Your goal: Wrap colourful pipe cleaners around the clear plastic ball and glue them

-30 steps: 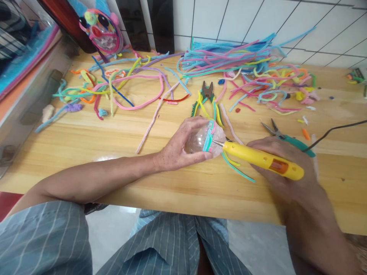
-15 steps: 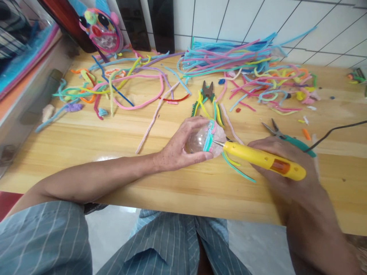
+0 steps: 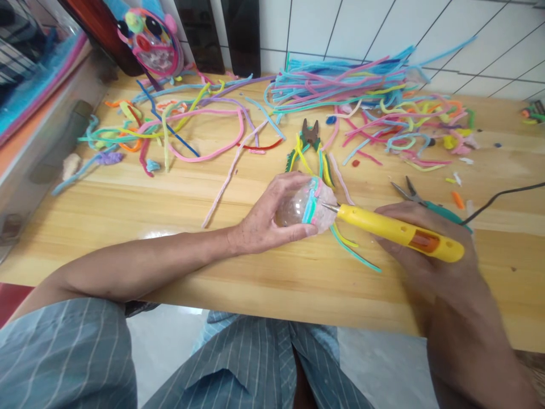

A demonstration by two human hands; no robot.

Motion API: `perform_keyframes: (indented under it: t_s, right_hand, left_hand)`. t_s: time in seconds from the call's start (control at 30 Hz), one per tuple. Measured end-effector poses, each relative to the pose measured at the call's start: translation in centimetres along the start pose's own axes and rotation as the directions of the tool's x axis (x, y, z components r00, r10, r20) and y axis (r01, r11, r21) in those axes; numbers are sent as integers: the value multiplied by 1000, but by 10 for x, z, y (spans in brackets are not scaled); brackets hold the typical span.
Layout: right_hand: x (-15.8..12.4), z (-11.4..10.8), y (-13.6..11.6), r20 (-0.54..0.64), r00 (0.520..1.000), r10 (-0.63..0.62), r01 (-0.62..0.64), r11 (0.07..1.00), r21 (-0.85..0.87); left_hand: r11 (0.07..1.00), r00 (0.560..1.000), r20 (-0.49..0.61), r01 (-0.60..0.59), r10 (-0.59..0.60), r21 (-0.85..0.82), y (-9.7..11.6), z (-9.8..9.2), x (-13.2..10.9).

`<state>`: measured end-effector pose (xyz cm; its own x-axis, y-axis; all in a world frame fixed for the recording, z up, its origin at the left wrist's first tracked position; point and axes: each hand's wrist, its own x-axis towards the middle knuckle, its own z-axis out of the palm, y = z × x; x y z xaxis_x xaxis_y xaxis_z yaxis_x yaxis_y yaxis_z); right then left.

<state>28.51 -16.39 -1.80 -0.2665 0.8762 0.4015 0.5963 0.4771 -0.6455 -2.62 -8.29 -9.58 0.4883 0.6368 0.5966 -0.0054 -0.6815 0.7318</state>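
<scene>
My left hand (image 3: 279, 213) is wrapped round a clear plastic ball (image 3: 293, 209), its thumb below and fingers above. Blue, green and pink pipe cleaner strips (image 3: 312, 201) band the ball's middle, and its right part looks frosted. In my right hand (image 3: 430, 244) is a yellow soldering iron (image 3: 383, 224), gripped by the handle. Its metal tip points left and lies over the ball's frosted part, right of the strips; whether it touches cannot be made out. Green and yellow pipe cleaner ends (image 3: 357, 258) trail below the ball.
Green-and-yellow cutting pliers (image 3: 310, 136) lie behind the ball. Needle-nose pliers (image 3: 411, 193) sit beyond my right hand, near a black cord (image 3: 502, 199). A pipe cleaner bundle (image 3: 340, 82) and loose pieces line the back. A decorated face figure (image 3: 155, 45) stands back left, beside a plastic bin (image 3: 51, 142).
My right hand and the soldering iron have shifted slightly right, and the tip has moved from the green strip to the frosted part. My left hand and the ball have stayed nearly still.
</scene>
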Motion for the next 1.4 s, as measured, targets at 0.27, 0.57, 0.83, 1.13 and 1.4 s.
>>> perform_keyframes:
  t_s: [0.27,0.57,0.83,1.13,1.4]
  right_hand:
    - [-1,-1,2,25,1000,-13,12,1000,12]
    - [-1,1,5,70,994,-81,81,997,5]
    - [1,0,3,5,999,-44,44,999,11]
    - [-3,0,3,17,1000,9,-9,999,31]
    - [-2,4,3,10,1000,-3,3,998,66]
  left_hand:
    - [1000,1000,8,8,-8,14,-1,0,-1]
    - [1000,1000,5,8,-8,8,0,0,-1]
    - [1000,1000,12,1,-1,7,0,0,0]
    - [1000,1000,2,-1,1,-12,-1,0,-1]
    - [1000,1000,-1,-4,4,6,-1,1,-1]
